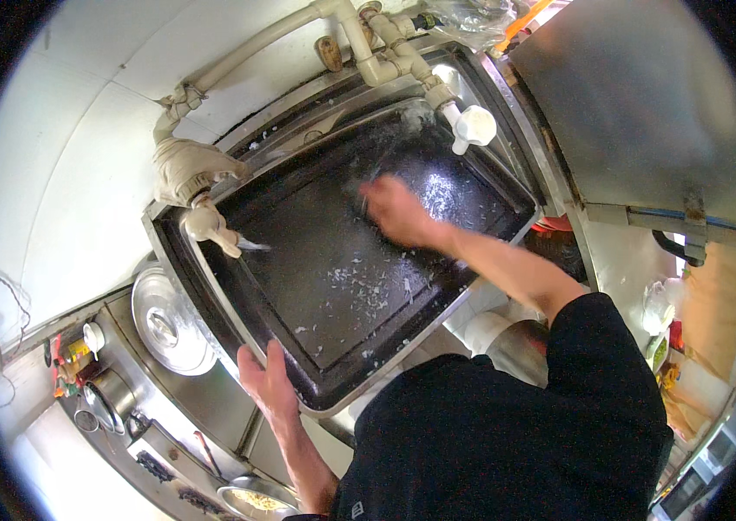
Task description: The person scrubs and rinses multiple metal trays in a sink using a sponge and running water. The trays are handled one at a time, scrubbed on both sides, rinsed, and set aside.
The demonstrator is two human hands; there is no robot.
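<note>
A large dark rectangular baking tray [316,260] rests tilted over a metal sink [172,260], with white flakes scattered on its wet surface. At the tray's near left corner, my left hand [270,384] grips the rim, thumb on the inner side. My right hand [400,211] is over the right half of the tray, blurred and curled; whether it holds something is hidden. Water runs in a thin stream from the left plastic tap [208,228], whose pipe joint is wrapped in cloth. Another white tap [474,127] hangs over the tray's far right part.
Beige pipes [263,39] run along the white wall. Left of the sink lie a round metal lid [169,325], a metal pot [110,391] and a bowl of pale food [257,500]. A steel panel [641,98] stands at the right. Below the tray's right side is a bucket-like container [511,345].
</note>
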